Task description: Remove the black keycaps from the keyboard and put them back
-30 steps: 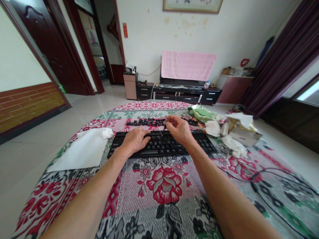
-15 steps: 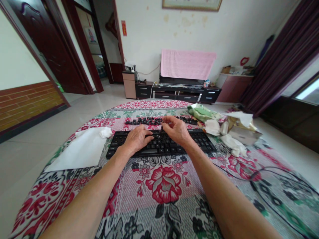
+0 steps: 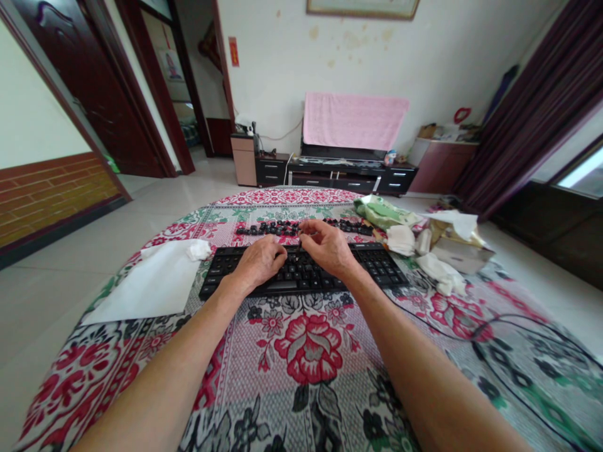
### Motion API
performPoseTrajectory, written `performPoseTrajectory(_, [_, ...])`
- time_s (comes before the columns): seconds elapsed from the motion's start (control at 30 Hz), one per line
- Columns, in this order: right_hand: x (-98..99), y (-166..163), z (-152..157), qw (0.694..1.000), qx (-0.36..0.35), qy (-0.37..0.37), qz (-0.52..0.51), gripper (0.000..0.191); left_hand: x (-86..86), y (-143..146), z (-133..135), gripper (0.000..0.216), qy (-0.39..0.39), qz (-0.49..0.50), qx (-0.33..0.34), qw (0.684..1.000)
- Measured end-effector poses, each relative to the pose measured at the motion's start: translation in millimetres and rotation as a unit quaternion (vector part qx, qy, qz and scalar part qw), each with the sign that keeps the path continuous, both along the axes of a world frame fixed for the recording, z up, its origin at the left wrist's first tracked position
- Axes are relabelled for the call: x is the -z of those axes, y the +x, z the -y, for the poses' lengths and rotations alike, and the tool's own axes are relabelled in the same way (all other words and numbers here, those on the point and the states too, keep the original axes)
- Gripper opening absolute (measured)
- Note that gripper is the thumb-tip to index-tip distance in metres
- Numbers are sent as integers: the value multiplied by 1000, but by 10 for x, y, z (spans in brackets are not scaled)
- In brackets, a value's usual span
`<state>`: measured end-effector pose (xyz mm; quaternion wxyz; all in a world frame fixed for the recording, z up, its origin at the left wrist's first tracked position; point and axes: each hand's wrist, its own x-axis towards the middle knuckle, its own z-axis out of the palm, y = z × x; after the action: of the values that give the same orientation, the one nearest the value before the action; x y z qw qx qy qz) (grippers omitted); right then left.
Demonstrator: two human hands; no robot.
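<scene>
A black keyboard lies across the patterned tablecloth in front of me. My left hand is over its left-middle part, thumb and forefinger brought together; what they may hold is too small to make out. My right hand is closed over the upper middle of the keys, pinching a thin dark tool that points down at the keyboard. The kind of tool is not clear. Behind the hands, loose black keycaps lie in an uneven row, partly hidden by my right hand.
White paper with a crumpled tissue lies left. A green packet, crumpled tissues and an open box are at the right. A black cable runs rightward over the tablecloth.
My right hand has shifted slightly left with the thin dark tool, closer to my left hand. My left thumb and forefinger have drawn closer together.
</scene>
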<state>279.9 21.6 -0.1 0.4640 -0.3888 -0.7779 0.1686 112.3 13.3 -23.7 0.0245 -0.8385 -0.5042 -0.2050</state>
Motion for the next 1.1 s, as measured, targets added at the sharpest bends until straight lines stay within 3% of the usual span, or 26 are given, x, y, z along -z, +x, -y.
performPoseTrajectory(0.63, [47, 27, -15, 996, -56, -57, 36, 25, 14, 19, -16, 24, -12, -7, 9, 1000])
performPoseTrajectory(1.1, [30, 7, 6, 997, -54, -52, 31, 22, 3, 51, 20, 24, -1, -27, -1, 1000])
